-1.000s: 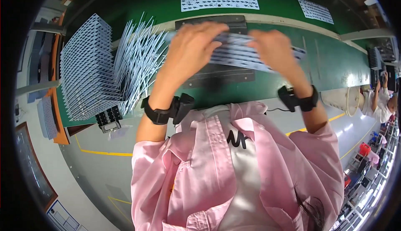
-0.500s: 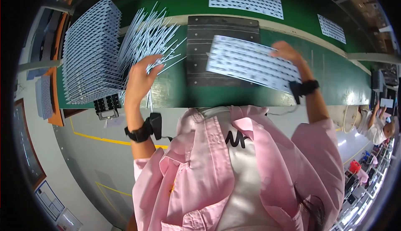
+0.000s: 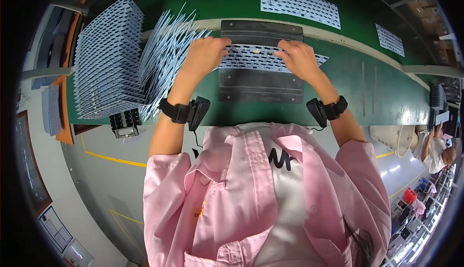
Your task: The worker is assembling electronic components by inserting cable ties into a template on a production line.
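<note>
At a green desk (image 3: 386, 93), a person in a pink shirt (image 3: 232, 204) holds one white keyboard circuit board (image 3: 256, 64) over a black grooved block (image 3: 261, 86). Both hands are closed narrowly on it: the left hand (image 3: 205, 54) grips the left end, and the right hand (image 3: 299, 59) pinches the far edge, right of centre.

The work looks well under way to me, though I cannot judge how much is left. A tall stack of similar boards (image 3: 106, 69) stands at the far left. Between it and the left hand lies a loose heap of thin white strips (image 3: 169, 49), tangled and pointing several ways. Whether the stacked boards are finished or waiting, I cannot tell. Toward the back, a loose board (image 3: 300, 7) lies flat, ahead and slightly right, with a second loose board (image 3: 390, 40) farther right. The held one seems to be mid-handling, not yet set down.

Its long axis runs left to right, across the person's body and roughly along the desk's near edge, the right end angled slightly toward the person. One corner pokes out past the right hand. The face with rows of dark marks is turned up toward the person's head. The board looks tilted rather than flat; whether its near edge rests in a groove is unclear from here.
</note>
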### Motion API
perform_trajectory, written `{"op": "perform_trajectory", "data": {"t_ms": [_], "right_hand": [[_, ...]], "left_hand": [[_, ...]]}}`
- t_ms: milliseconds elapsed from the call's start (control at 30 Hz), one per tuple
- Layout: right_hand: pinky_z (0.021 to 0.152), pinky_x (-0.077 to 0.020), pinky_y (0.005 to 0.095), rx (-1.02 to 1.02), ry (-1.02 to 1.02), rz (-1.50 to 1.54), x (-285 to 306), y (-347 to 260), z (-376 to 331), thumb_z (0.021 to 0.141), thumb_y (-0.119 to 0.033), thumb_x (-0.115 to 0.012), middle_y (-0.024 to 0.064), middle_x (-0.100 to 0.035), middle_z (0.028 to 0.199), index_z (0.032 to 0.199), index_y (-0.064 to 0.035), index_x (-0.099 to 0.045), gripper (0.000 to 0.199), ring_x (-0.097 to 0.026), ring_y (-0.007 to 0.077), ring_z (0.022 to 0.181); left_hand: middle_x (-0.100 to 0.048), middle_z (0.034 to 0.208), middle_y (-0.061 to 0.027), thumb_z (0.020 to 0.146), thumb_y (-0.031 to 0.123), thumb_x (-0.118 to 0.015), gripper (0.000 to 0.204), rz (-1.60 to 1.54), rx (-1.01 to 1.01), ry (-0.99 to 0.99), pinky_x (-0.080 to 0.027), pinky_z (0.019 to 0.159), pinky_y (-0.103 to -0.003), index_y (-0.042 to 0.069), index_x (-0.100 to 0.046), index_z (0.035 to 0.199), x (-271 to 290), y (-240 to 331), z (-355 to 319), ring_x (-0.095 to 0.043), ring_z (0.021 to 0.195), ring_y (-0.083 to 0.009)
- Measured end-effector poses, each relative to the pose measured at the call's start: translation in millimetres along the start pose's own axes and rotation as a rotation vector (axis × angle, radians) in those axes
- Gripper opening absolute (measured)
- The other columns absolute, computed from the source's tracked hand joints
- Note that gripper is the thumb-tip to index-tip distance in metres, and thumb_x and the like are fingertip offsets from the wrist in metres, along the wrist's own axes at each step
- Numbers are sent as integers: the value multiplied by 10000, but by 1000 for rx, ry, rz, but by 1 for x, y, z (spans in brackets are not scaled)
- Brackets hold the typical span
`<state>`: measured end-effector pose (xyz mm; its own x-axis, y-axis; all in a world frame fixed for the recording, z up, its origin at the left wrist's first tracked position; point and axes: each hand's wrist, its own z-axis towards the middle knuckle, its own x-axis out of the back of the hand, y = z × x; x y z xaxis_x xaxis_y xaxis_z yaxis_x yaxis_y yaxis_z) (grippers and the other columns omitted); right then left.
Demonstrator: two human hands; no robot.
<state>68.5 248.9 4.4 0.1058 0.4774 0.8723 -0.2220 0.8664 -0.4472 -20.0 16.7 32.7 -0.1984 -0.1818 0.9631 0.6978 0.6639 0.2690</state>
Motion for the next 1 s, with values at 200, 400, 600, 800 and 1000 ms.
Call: {"op": "perform_trajectory", "data": {"t_ms": [200,400,600,800,1000], "right_hand": [[573,-402,385,103,57,3,-2,-4,-9,767,-196,-552,120,-521,623,734,-48,-494,162,-517,306,634],[593,-414,348,137,140,-66,-10,-9,-18,732,-164,-581,71,-536,611,685,-65,-489,143,-533,238,641],[576,-404,350,139,153,-42,-7,-11,-15,745,-166,-572,95,-503,605,684,-47,-479,163,-499,285,593],[588,-411,347,135,127,-48,-7,-12,-15,741,-164,-577,91,-500,602,681,-54,-483,156,-502,279,598],[641,-426,369,176,127,-142,-23,29,22,740,-222,-586,96,-527,634,771,-57,-539,175,-517,283,641]], "left_hand": [[-559,592,-125,731,180,-584,128,6,-87,103,-416,509,-389,87,-565,818,-7,4,-17,-559,585,-300],[-547,571,-121,733,180,-584,127,17,-64,132,-404,487,-383,91,-559,820,-8,7,-26,-551,558,-293],[-546,546,-112,687,122,-611,113,49,-51,166,-420,469,-358,89,-595,794,-9,7,-24,-561,539,-269],[-550,568,-115,702,139,-603,142,14,-65,138,-417,482,-358,82,-585,832,-10,5,-25,-557,554,-278],[-603,802,-135,727,183,-599,271,-95,-134,225,-427,687,-370,66,-559,969,-30,-26,11,-564,753,-302]]}}
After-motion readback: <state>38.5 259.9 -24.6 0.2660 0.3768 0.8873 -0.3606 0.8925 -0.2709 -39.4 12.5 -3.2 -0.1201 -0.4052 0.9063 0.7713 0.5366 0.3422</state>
